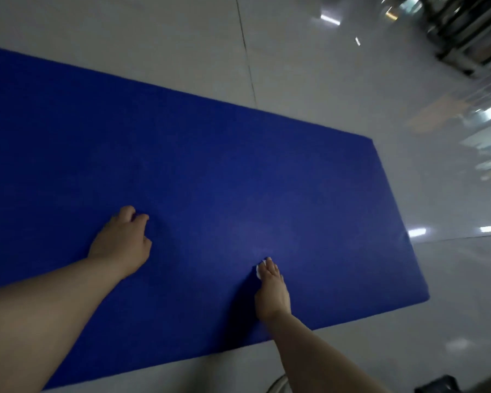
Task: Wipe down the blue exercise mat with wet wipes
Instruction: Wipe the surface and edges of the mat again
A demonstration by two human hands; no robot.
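The blue exercise mat lies flat on a glossy grey tiled floor and fills most of the view. My left hand rests on the mat near its near edge, fingers curled under, holding nothing I can see. My right hand presses a small white wet wipe onto the mat, fingers extended over it; only a sliver of the wipe shows beside my fingertips.
Grey floor tiles surround the mat on the far, right and near sides. Blurred dark shelving or equipment stands at the top right. A dark object sits at the bottom right corner.
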